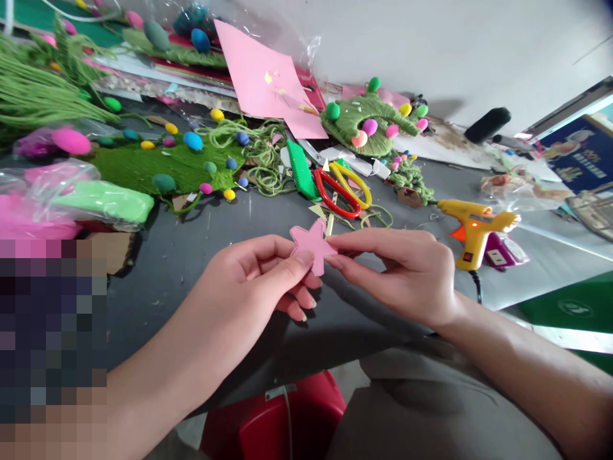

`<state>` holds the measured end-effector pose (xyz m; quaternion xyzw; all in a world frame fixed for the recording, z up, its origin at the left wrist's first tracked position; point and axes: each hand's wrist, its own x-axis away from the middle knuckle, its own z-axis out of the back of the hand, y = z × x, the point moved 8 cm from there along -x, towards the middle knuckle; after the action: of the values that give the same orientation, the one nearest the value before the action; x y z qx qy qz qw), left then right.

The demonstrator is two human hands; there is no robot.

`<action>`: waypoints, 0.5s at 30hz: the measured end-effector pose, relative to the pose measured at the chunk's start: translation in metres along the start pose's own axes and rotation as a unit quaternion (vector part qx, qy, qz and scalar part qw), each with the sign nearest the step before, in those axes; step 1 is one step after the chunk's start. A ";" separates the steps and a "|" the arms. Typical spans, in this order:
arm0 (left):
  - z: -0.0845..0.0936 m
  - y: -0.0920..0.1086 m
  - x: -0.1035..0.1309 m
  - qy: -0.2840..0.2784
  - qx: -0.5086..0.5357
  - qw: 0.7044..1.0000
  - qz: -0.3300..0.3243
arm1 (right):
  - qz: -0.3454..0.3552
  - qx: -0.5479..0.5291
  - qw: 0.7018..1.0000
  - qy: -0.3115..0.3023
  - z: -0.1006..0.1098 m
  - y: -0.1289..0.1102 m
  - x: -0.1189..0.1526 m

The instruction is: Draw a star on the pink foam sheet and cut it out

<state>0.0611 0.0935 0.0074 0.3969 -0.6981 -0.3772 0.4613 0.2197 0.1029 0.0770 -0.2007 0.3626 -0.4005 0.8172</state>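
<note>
Between my hands, over the dark table, is a small pink paper star (312, 241). My left hand (261, 271) pinches its lower left side, with the thumb on top and the other fingers curled below. With thumb and forefinger, my right hand (400, 271) grips the star's right point. The edges look doubled, as if layered; I cannot tell how many layers there are. Just beyond the star lie scissors with red and yellow handles (338, 195), beside a green comb-like tool (301, 169).
A yellow glue gun (472, 227) with a lit light stands at the right. Pink paper (265, 70) lies at the back. A green yarn-wrapped piece with coloured balls (138, 163) is at the left, and another wrapped shape (354, 131) sits behind. Below is a red stool (287, 425).
</note>
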 end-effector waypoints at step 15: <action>0.002 -0.003 0.001 0.025 0.007 1.000 0.012 | -0.215 -0.220 0.952 0.010 -0.015 0.023 -0.004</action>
<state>0.0597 0.0916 0.0043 0.4015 -0.6934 -0.3566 0.4805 0.2185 0.1191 0.0548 -0.4446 0.3978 -0.4789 0.6440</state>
